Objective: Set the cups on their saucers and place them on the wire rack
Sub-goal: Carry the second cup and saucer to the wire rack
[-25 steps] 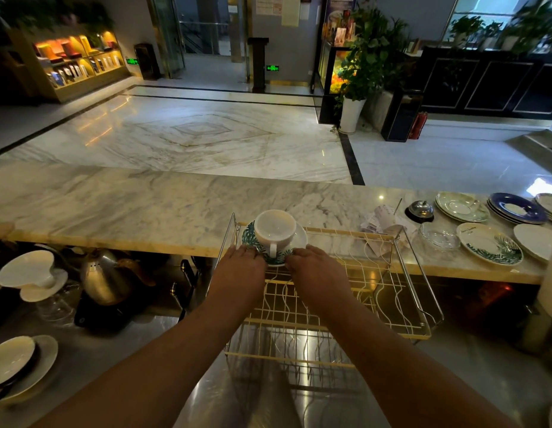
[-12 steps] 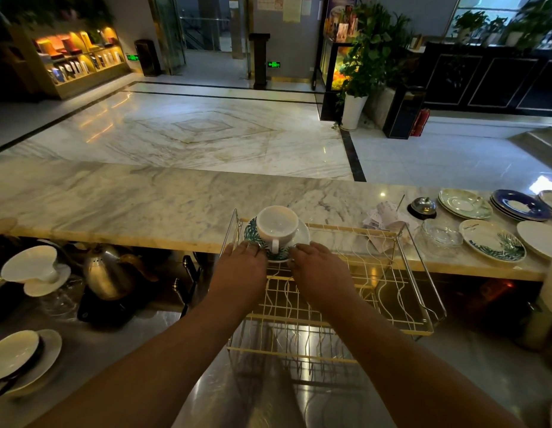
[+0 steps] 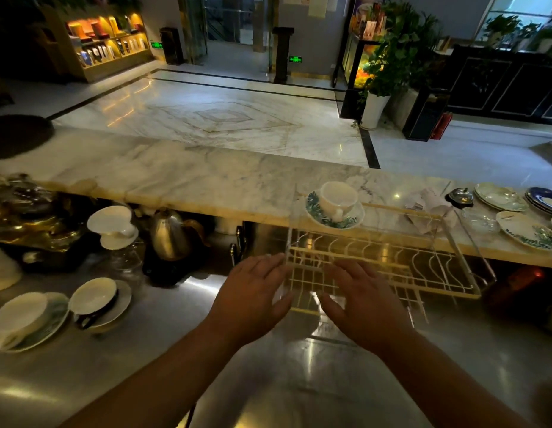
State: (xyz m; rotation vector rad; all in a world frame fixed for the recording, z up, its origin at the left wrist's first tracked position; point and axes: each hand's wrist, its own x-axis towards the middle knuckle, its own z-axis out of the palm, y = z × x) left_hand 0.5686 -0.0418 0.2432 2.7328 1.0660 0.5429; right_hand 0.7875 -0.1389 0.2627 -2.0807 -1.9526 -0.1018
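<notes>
Resting beyond both empty hands (image 3: 305,291), cup (image 3: 338,197) on saucer (image 3: 321,216).

Dim, warm-lit feed with motion blur up close.

From my remote seat the steel worktop (image 3: 83,381) looks dark, broken by streaky glare. Daylight enters from a window (image 3: 515,7) at the far right and shines off the marble floor (image 3: 225,118); a lit orange shelf (image 3: 108,35) glows at far left. Both hands, left (image 3: 253,299) and right (image 3: 361,304), are smeared by movement, and the wire rack (image 3: 392,261) is ghosted. Straight lines bow toward the edges, and the corners fall off into shadow.
</notes>
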